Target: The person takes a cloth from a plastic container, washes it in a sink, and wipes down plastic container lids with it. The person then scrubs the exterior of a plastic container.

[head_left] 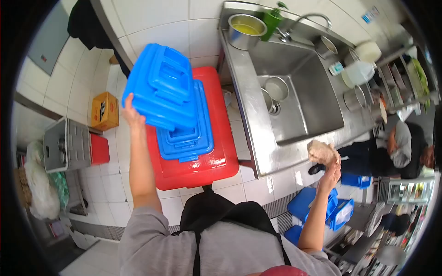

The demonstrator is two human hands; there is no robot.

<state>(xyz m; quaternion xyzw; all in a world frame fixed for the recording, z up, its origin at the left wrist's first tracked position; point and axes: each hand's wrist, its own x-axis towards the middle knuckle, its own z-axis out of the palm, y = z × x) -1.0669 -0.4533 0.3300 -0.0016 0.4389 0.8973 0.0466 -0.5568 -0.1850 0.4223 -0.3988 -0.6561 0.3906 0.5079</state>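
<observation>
My left hand (132,112) grips the near left edge of a large blue plastic lid (138,87), with fingers curled over its rim. That lid is tilted, and smaller blue lids (172,73) lie on top of it. Beneath it, more blue lids (207,138) are stacked on the red lid (198,172) of a big container. My right hand (332,170) is closed around a crumpled beige cloth (321,152) over the front edge of the steel sink counter (276,156). Part of the cloth hides my fingertips.
Metal pots (276,87) sit in the sink basin (313,110). A pot with yellow liquid (246,30) and a green pump bottle (272,18) stand behind. Blue bins (306,204) are at right, where another person (407,147) stands. A grey crate (69,145) and a yellow box (105,111) are left.
</observation>
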